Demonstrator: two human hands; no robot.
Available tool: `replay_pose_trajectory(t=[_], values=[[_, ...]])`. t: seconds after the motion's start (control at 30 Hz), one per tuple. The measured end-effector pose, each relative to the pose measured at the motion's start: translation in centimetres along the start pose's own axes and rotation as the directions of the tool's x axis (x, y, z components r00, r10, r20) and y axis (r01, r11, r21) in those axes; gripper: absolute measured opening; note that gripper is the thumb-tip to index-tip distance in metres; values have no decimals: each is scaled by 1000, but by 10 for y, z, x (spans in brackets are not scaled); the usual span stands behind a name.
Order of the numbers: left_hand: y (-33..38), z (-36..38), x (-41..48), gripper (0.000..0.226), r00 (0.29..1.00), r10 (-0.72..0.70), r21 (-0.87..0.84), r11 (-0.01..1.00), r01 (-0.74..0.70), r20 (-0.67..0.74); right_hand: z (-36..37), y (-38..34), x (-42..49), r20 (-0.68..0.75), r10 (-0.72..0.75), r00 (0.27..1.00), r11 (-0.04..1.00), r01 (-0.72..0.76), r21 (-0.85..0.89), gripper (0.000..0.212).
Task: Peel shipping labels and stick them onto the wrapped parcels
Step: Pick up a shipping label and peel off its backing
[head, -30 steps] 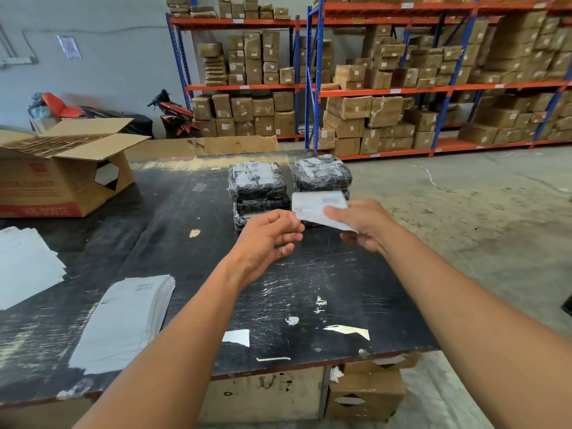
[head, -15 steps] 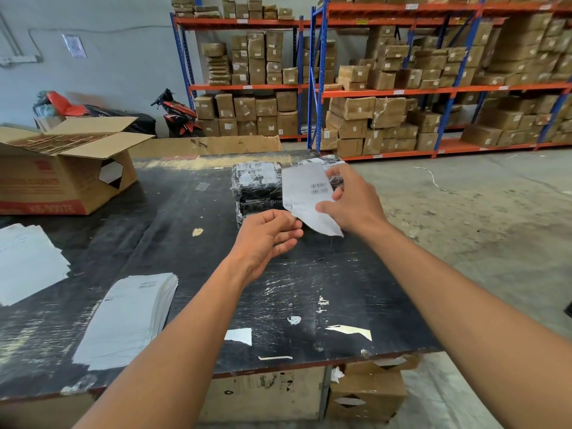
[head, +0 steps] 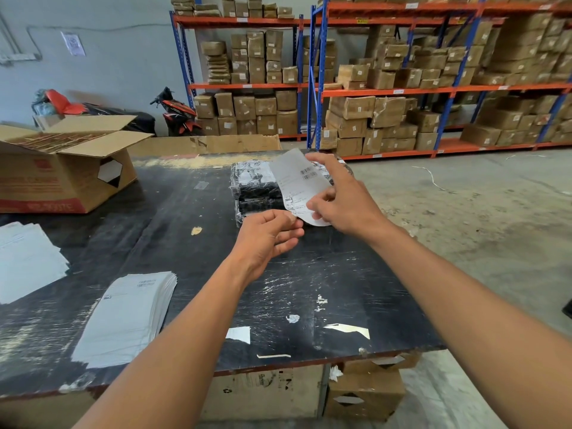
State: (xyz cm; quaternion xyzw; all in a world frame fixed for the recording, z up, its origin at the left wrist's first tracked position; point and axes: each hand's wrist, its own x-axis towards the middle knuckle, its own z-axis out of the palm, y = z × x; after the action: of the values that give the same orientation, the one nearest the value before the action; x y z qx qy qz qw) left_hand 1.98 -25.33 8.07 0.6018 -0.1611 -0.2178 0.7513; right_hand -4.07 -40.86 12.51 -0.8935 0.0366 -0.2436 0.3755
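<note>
The label (head: 298, 184) is standing nearly upright above the black table (head: 192, 243), its long axis running up and slightly left, print facing the person, just in front of the stacked parcels (head: 255, 188). Shelves (head: 387, 91) of boxes are lining the warehouse wall; a label stack (head: 130, 314) is lying near the table's front edge. The right hand (head: 343, 196) is pinching the label's side edge; the left hand (head: 269, 233) is pinching its bottom corner, both arms outstretched.
</note>
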Motion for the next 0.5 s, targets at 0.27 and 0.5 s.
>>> replay_pose_trajectory(t=[0.27,0.5], values=[[0,1,0,12,1000,-5,1,1000,5,8,4,7,8,73,64,995,995,-59,-76,10],[2,0,-2,8,1000,-2,11,1000,2,19,4,10,9,241,61,969,992,-85,91,8]])
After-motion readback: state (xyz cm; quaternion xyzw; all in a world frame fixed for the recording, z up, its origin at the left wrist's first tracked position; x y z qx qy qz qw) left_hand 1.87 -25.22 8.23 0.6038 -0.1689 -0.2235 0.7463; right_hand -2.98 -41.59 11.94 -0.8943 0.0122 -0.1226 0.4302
